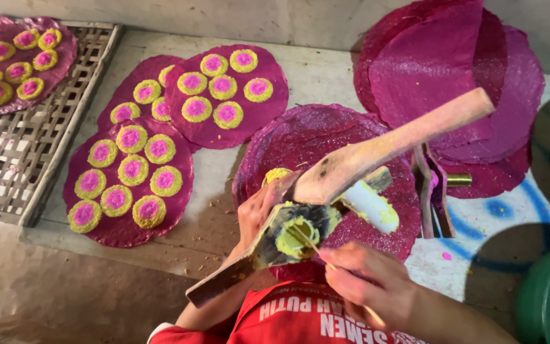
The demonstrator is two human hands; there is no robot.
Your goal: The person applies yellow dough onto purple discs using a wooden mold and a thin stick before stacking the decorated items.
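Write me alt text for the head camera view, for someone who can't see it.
Seen from above, the left hand holds a wooden press mould packed with yellow-green dough, while the right hand pokes it with a thin stick. Around them, round magenta sheets lie on the table, several topped with yellow-and-pink rosettes; one lies on a woven tray.

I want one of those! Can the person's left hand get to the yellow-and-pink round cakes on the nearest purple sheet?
Probably not right now: the left hand is gripping the wooden press mould. The yellow-and-pink round cakes lie uncovered on the round purple sheet beside it.
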